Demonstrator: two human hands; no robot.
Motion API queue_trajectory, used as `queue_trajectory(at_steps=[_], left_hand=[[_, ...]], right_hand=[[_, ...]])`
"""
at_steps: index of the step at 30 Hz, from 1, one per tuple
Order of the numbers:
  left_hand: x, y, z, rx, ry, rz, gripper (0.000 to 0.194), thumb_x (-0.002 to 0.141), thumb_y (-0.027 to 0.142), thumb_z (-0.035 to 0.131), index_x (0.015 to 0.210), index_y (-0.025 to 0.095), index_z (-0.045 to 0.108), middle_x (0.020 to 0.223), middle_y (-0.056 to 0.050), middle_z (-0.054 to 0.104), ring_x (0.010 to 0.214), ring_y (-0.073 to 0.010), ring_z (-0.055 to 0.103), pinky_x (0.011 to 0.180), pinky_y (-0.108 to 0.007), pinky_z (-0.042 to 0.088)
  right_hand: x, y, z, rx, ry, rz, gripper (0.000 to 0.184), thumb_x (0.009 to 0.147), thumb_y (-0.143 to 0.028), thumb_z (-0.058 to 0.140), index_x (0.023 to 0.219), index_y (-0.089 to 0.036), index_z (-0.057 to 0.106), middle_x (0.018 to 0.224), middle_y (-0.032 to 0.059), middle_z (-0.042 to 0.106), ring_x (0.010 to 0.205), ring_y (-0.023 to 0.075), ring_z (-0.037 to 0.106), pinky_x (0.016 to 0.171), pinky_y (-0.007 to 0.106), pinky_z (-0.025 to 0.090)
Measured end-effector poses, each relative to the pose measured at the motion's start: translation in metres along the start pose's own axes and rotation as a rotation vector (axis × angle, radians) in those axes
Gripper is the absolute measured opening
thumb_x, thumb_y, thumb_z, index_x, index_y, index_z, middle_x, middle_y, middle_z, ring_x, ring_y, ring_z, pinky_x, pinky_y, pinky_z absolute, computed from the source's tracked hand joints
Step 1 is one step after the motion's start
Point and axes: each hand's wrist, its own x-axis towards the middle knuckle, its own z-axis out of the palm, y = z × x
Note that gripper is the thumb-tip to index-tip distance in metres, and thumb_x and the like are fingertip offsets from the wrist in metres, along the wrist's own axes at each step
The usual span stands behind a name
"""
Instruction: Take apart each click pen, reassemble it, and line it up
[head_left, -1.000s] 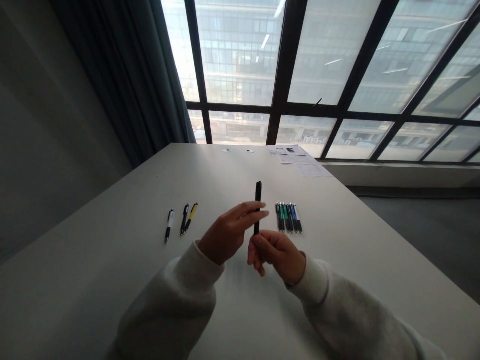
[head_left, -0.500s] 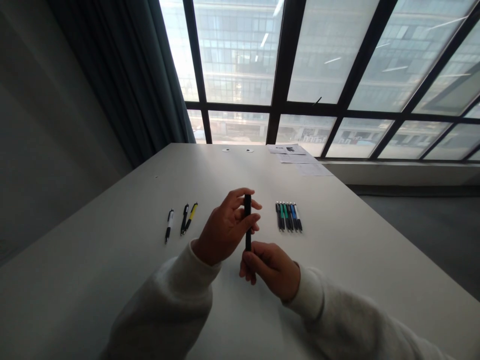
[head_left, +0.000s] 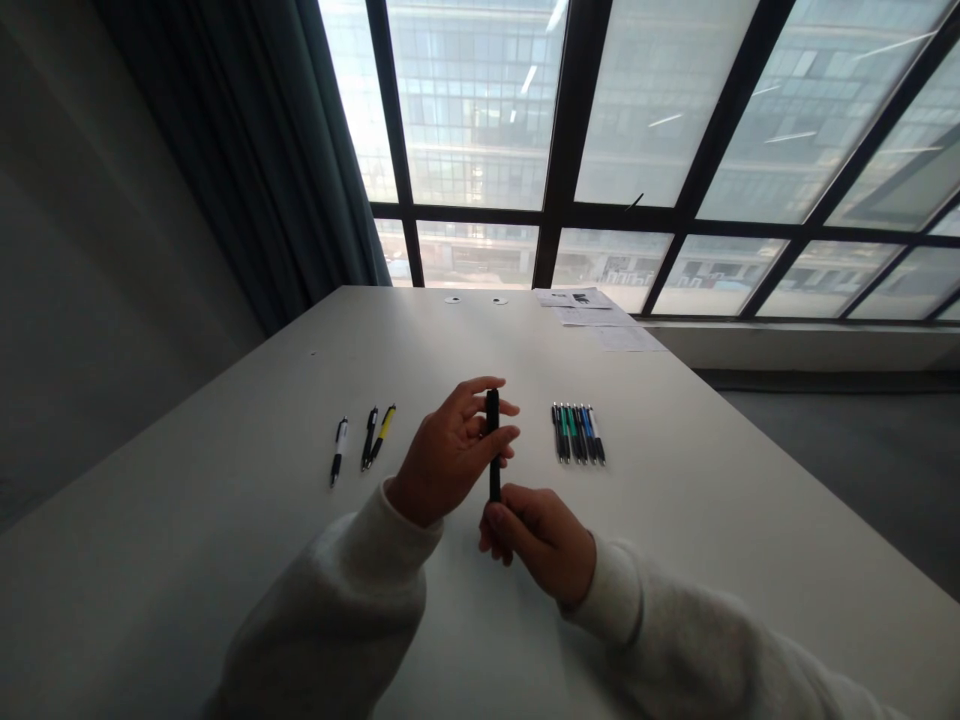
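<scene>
On the head view, I have both forearms reaching in from the near edge of the worktop [head_left: 165, 590], in pale grey sweatshirt sleeves [head_left: 330, 620], with the 2 hands close together near its middle.

The left hand [head_left: 448, 460] is raised, palm turned toward the right hand, and partly closed. Its fingers [head_left: 476, 400] curve around the upper part of a black pen [head_left: 493, 440]. The right hand [head_left: 538, 540] is curled further shut, with its fingers [head_left: 501, 522] pinched at the pen's lower end. The grip force of either hand cannot be read from this view.

The pen stands nearly upright between the 2 hands, above the worktop. Its matte black barrel shows between the hands, and its lower tip is hidden by the right fingers.

Left of the hands, 3 pens lie side by side: a white-and-black pen [head_left: 339, 452], a black retractable pen [head_left: 368, 440] and a yellow-and-black pen [head_left: 383, 433]. Right of the hands lies a tight row of retractable pens [head_left: 577, 434] with green, blue and black barrels. Sheets of paper [head_left: 592, 312] lie at the far edge.
</scene>
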Motion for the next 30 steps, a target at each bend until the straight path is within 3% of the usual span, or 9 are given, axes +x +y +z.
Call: queue_trajectory(at_steps=[6, 10, 13, 15, 17, 19, 23, 25, 30], left_hand=[[0.000, -0.002, 0.000, -0.027, -0.028, -0.046, 0.041, 0.081, 0.024, 0.068, 0.118, 0.019, 0.051, 0.103, -0.008, 0.066, 0.064, -0.0129, 0.067, 0.059, -0.031, 0.061], [0.004, -0.018, -0.001, -0.040, -0.044, -0.057, 0.073, 0.082, 0.024, 0.067, 0.145, 0.028, 0.030, 0.113, -0.010, 0.063, 0.067, -0.0119, 0.067, 0.066, -0.034, 0.061], [0.006, -0.045, 0.004, 0.039, 0.020, -0.092, 0.087, 0.081, 0.026, 0.069, 0.150, 0.031, 0.017, 0.125, -0.013, 0.057, 0.077, -0.0139, 0.068, 0.074, -0.035, 0.060], [0.006, -0.068, 0.011, 0.166, 0.139, -0.118, 0.088, 0.077, 0.032, 0.072, 0.150, 0.027, 0.022, 0.133, -0.017, 0.051, 0.090, -0.0190, 0.068, 0.074, -0.034, 0.059], [0.004, -0.090, 0.020, 0.254, 0.232, -0.154, 0.085, 0.075, 0.036, 0.073, 0.147, 0.022, 0.029, 0.130, -0.019, 0.052, 0.086, -0.0195, 0.068, 0.068, -0.033, 0.058], [0.002, -0.108, 0.029, 0.245, 0.234, -0.247, 0.077, 0.074, 0.039, 0.073, 0.140, 0.016, 0.040, 0.119, -0.017, 0.059, 0.073, -0.0154, 0.067, 0.061, -0.030, 0.057], [0.007, -0.125, 0.041, 0.093, 0.034, -0.456, 0.042, 0.080, 0.047, 0.062, 0.097, 0.009, 0.064, 0.074, -0.006, 0.067, 0.057, -0.0132, 0.063, 0.052, -0.024, 0.052], [0.014, -0.127, 0.044, 0.110, 0.024, -0.457, 0.039, 0.081, 0.049, 0.057, 0.081, 0.011, 0.064, 0.063, -0.003, 0.064, 0.054, -0.0122, 0.061, 0.052, -0.023, 0.050], [0.038, -0.130, 0.052, 0.239, -0.053, -0.447, 0.033, 0.080, 0.043, 0.057, 0.067, 0.013, 0.065, 0.050, 0.000, 0.061, 0.046, -0.0129, 0.058, 0.048, -0.023, 0.044]], right_hand=[[-0.002, 0.000, -0.001, -0.171, -0.021, -0.027, 0.034, 0.099, -0.034, 0.037, 0.080, -0.015, 0.057, 0.070, 0.0036, 0.066, 0.057, 0.0100, 0.058, 0.055, 0.020, 0.045], [-0.001, 0.010, 0.000, -0.661, 0.100, -0.062, 0.027, 0.095, -0.029, 0.040, 0.076, -0.017, 0.054, 0.067, 0.0026, 0.063, 0.058, 0.0121, 0.056, 0.056, 0.023, 0.038], [0.004, 0.026, -0.004, -0.992, 0.142, 0.060, 0.023, 0.093, -0.028, 0.043, 0.079, -0.016, 0.057, 0.068, 0.0047, 0.065, 0.059, 0.0152, 0.060, 0.055, 0.025, 0.035], [0.010, 0.037, -0.010, -1.126, 0.162, 0.197, 0.024, 0.093, -0.028, 0.042, 0.084, -0.015, 0.059, 0.073, 0.0077, 0.068, 0.064, 0.0184, 0.065, 0.056, 0.025, 0.037], [0.016, 0.046, -0.017, -1.198, 0.188, 0.334, 0.028, 0.096, -0.029, 0.038, 0.089, -0.014, 0.060, 0.079, 0.0111, 0.070, 0.070, 0.0213, 0.069, 0.058, 0.026, 0.040], [0.021, 0.053, -0.024, -1.219, 0.194, 0.422, 0.033, 0.099, -0.031, 0.032, 0.093, -0.013, 0.059, 0.083, 0.0137, 0.071, 0.074, 0.0234, 0.071, 0.060, 0.028, 0.044], [0.024, 0.058, -0.027, -1.220, 0.189, 0.483, 0.036, 0.101, -0.033, 0.029, 0.096, -0.013, 0.059, 0.084, 0.0151, 0.071, 0.078, 0.0261, 0.072, 0.062, 0.030, 0.047], [0.023, 0.059, -0.026, -1.219, 0.192, 0.493, 0.038, 0.101, -0.034, 0.029, 0.096, -0.013, 0.059, 0.083, 0.0154, 0.071, 0.077, 0.0270, 0.072, 0.061, 0.031, 0.048], [0.022, 0.060, -0.031, -1.196, 0.222, 0.539, 0.046, 0.101, -0.036, 0.025, 0.091, -0.012, 0.063, 0.080, 0.0164, 0.072, 0.075, 0.0292, 0.072, 0.060, 0.034, 0.049]])
